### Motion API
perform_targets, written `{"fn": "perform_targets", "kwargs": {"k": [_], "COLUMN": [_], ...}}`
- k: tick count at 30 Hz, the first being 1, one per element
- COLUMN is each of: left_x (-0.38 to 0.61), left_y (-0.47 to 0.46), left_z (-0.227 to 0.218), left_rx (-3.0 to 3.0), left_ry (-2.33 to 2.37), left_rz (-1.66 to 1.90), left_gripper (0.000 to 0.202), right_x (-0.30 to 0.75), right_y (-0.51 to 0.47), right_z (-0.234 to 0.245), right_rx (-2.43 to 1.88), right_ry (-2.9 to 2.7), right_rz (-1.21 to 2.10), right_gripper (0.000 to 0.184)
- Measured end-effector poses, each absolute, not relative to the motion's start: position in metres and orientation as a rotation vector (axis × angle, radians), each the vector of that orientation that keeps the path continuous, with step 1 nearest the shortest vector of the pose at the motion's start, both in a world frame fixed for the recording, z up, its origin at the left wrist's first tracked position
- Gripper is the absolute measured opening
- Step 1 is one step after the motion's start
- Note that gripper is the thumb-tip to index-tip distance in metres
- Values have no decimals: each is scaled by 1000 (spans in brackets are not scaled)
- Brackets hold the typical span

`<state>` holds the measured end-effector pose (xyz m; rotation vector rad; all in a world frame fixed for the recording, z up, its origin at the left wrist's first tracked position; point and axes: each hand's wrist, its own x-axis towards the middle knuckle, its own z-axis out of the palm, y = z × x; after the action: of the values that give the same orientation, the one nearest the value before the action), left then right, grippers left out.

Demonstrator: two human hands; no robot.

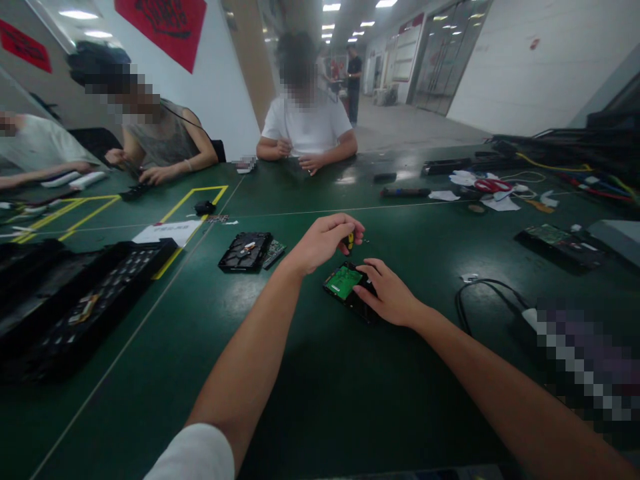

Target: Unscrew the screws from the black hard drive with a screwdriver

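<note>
A hard drive [343,281] with a green circuit board lies on the green table in front of me, its black body partly hidden under my right hand. My right hand [387,292] has its thumb and fingers curved over the drive's right side, holding it against the table. Just beyond the drive, my left hand [333,241] is closed round a yellow and black screwdriver [351,239]. Its tip points down toward the drive's far edge, and I cannot tell whether it touches. Tiny bits lie right of that hand.
Left of my arm lie another black drive [245,252] and a loose circuit board [274,253]. A black tray [125,293] stands at left; another drive [560,243], a cable [463,300] and a tangle of wires [575,167] are at right. Co-workers sit across the table.
</note>
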<state>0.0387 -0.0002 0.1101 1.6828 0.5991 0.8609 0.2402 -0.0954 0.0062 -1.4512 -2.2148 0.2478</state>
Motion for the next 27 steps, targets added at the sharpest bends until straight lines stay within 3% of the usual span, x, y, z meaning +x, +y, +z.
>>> {"fn": "perform_targets", "kwargs": {"k": [27], "left_x": [39], "left_y": [3], "left_z": [105], "left_rx": [1590], "left_ry": [553], "left_rz": [882], "left_gripper": [30], "right_x": [240], "right_y": [-96], "right_z": [7], "right_rx": [-1438], "right_ry": [-2194], "right_rz": [265], "right_gripper": [47]}}
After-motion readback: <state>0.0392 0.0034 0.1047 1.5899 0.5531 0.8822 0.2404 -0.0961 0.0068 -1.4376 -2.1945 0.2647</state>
